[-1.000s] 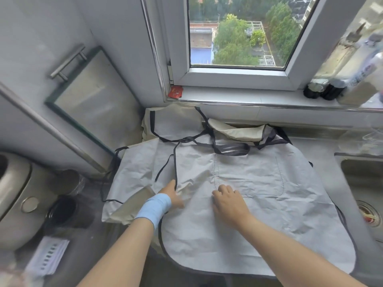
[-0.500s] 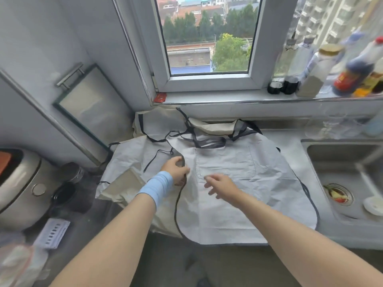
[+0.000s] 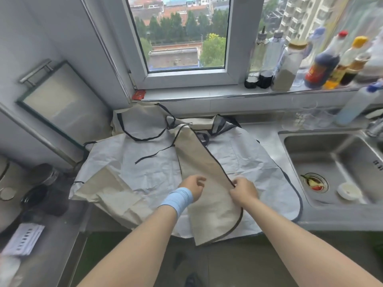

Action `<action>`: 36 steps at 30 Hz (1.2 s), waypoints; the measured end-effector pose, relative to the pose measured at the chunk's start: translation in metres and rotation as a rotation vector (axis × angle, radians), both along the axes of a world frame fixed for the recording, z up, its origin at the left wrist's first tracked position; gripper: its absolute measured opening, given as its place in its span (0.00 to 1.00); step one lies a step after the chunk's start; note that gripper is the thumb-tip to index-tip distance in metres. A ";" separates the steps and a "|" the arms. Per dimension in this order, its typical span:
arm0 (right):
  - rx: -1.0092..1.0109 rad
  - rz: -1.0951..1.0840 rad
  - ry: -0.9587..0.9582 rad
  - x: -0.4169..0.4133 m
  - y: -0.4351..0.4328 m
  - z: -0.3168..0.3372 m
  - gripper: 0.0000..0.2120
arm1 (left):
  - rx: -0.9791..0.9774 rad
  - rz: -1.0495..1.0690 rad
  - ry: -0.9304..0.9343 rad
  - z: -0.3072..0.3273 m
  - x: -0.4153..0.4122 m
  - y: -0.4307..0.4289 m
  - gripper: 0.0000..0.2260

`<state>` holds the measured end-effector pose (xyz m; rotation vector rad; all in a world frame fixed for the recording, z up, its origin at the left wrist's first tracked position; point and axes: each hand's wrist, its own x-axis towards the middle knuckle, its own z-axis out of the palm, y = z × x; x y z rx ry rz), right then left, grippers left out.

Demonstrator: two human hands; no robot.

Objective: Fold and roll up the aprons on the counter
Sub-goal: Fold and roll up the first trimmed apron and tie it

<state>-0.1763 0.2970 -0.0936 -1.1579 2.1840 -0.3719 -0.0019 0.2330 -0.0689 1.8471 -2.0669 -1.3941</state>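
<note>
Top apron point(image 3: 248, 162) lies on the counter point(image 3: 267, 136), beige flap point(image 3: 199, 162) folded across. Right hand point(image 3: 243, 190) pinches the flap's dark edge; left hand point(image 3: 192, 186), blurred, hovers loosely curled, empty. Lower apron point(image 3: 134, 166) partly covered

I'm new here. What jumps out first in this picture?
Your eye goes first to the pale aprons spread across the middle of the counter, one side folded over to show its beige underside. The right hand pinches that fold's dark-trimmed edge, with the left hand, in a blue wristband, just beside it. At upper right, bottles crowd the windowsill above a steel sink.
</note>
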 end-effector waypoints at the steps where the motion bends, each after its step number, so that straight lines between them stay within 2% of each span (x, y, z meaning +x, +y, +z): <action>1: 0.054 0.065 0.153 0.000 0.002 -0.008 0.19 | -0.018 -0.059 -0.091 -0.006 0.004 0.000 0.19; 3: 0.096 0.239 0.435 0.003 0.006 -0.025 0.38 | -0.054 -0.248 -0.294 -0.018 0.011 -0.004 0.20; 5: -0.081 0.473 0.624 0.009 0.005 -0.039 0.49 | -0.098 -0.425 -0.445 -0.032 0.015 -0.010 0.24; 7: -0.238 0.721 0.656 0.013 -0.003 -0.046 0.45 | -0.096 -0.536 -0.509 -0.045 0.016 -0.016 0.27; 8: -0.209 0.823 0.640 0.012 -0.005 -0.046 0.40 | -0.088 -0.585 -0.531 -0.046 0.016 -0.017 0.29; 9: -0.092 0.866 0.585 0.012 -0.009 -0.049 0.38 | -0.073 -0.633 -0.554 -0.050 0.017 -0.019 0.29; 11: 0.243 0.811 0.458 0.015 -0.013 -0.053 0.39 | -0.067 -0.729 -0.604 -0.053 0.019 -0.024 0.30; 13: 0.273 0.766 0.425 0.018 -0.019 -0.053 0.37 | -0.077 -0.760 -0.598 -0.053 0.023 -0.033 0.27; 16: 0.109 0.777 0.437 0.029 -0.038 -0.041 0.19 | -0.028 -0.736 -0.555 -0.045 0.031 -0.056 0.19; 20: 0.130 0.835 0.498 0.042 -0.091 -0.018 0.11 | 0.170 -0.616 -0.463 -0.028 0.042 -0.093 0.19; 24: -0.088 0.781 0.522 0.052 -0.165 0.001 0.13 | 0.064 -0.422 -0.362 -0.022 0.055 -0.142 0.16; 27: -0.211 0.824 0.522 0.071 -0.221 0.012 0.16 | -0.028 -0.316 -0.352 -0.023 0.065 -0.184 0.13; 30: -0.184 0.934 0.563 0.094 -0.270 0.016 0.16 | -0.102 -0.295 -0.388 -0.026 0.074 -0.218 0.14; 33: -0.102 1.110 0.736 0.118 -0.307 0.006 0.17 | -0.114 -0.236 -0.421 -0.035 0.085 -0.245 0.14; 36: 0.017 1.346 0.862 0.129 -0.324 -0.007 0.16 | -0.088 -0.175 -0.362 -0.046 0.093 -0.259 0.11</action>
